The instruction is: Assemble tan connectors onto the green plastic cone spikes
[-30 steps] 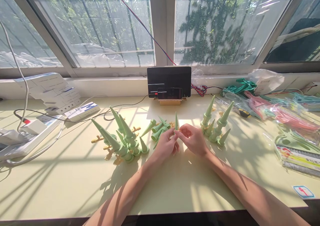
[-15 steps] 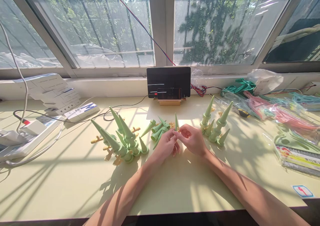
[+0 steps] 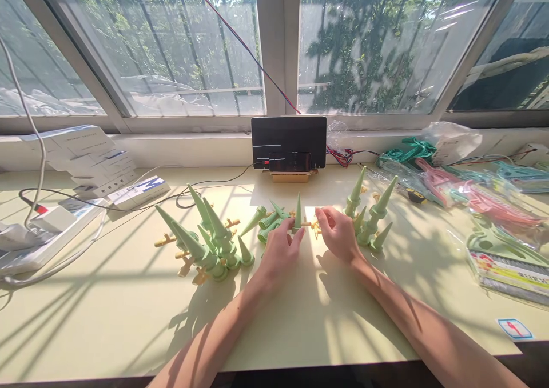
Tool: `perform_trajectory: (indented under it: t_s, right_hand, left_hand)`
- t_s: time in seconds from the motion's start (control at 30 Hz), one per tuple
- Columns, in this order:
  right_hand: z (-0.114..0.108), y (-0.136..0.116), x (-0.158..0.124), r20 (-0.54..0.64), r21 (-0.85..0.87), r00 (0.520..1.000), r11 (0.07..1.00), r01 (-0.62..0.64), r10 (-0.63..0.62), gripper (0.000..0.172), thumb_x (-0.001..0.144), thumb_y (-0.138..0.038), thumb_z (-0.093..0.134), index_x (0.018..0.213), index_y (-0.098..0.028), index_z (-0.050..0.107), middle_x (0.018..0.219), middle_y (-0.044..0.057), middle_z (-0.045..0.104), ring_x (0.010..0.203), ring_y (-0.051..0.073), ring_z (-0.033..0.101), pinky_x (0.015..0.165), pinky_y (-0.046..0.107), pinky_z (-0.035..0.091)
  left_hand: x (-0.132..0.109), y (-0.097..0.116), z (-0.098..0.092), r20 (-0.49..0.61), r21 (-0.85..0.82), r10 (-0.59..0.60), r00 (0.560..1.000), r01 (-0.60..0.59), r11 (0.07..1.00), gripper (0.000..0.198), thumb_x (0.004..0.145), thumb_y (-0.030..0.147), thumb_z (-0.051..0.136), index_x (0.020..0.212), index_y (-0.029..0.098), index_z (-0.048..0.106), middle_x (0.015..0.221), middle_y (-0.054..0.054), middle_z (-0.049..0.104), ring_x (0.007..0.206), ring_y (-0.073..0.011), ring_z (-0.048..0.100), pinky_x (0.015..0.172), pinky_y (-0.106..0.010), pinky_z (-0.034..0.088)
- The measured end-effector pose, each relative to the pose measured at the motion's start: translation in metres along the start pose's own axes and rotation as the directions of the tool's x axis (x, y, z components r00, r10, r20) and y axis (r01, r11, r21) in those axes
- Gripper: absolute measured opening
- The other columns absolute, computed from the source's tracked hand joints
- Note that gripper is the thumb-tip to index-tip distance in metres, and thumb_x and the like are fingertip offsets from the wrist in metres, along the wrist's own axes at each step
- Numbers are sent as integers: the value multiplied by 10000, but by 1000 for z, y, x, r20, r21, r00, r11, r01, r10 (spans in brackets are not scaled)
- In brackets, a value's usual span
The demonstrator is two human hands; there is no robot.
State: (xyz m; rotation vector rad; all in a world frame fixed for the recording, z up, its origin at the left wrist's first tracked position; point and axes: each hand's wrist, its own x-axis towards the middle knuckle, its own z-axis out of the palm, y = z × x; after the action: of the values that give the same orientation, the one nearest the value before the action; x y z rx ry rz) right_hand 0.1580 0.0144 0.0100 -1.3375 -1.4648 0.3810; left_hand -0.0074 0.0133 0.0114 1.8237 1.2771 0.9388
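Two forearms [image 3: 225,325] cross the near edge of a pale yellow tabletop [image 3: 309,325], with room between them. Mid-table, the left hand [image 3: 281,248] pinches an upright, pale green pointed cone [image 3: 298,211]; the right hand [image 3: 339,234] curls by small yellow pieces [image 3: 316,228], its grip unclear. Green spired clusters [image 3: 218,236] flank both; loose green cones [image 3: 269,223] lie just beyond the left, a flat black screen [image 3: 288,134] farther back.

2 standing grn cone grps [image 3: 218,222] [image 3: 379,211], 1 held cone [image 3: 298,213] — 1 phone [image 3: 290,162], 1 blk screen [image 3: 289,134].
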Motion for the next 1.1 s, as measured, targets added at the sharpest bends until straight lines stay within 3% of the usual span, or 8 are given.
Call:
perform_trajectory:
  t_s: [0.2,0.4,0.6,0.93,1.1]
  right_hand:
    - [-1,6,3,12,-42,1000,999,-18,18,397,991,-505,460,798,-193,610,629,7,592,528,142,500,535,271,376]
    - [0,7,4,8,-51,1000,999,-16,16,391,980,-507,475,811,-187,622,625,8,593,518,140,493,526,269,379]
    - [0,8,4,21,-49,1000,999,-15,16,386,978,-500,478,792,-191,614,617,-1,555,521,140,486,537,269,374]
    - [-1,7,4,43,-51,999,999,-13,15,394,979,-507,474,808,-183,618,621,4,538,522,143,475,530,274,365]
    - [-1,7,4,47,-54,999,998,-22,24,404,979,-508,476,837,-165,634,627,7,557,515,140,495,533,272,379]
  left_hand:
    - [-2,3,-1,-19,267,86,996,-78,961,239,937,402,545,990,190,642,861,-43,612,648,-160,544,684,-326,465]
    - [-3,0,1,30,395,93,995,-97,914,227,924,385,554,816,194,613,811,-47,582,708,-196,550,663,-327,438]
    - [-4,0,1,8,444,101,995,-94,891,231,929,361,551,1075,195,618,847,-47,628,818,-233,605,692,-327,434]
    - [-2,3,-1,-8,556,52,999,-39,830,289,931,440,577,1081,198,621,889,-51,627,761,-219,603,583,-297,365]
    - [-1,2,-1,-58,548,116,992,-66,834,280,913,431,612,1066,198,637,901,-48,605,724,-194,595,573,-277,379]
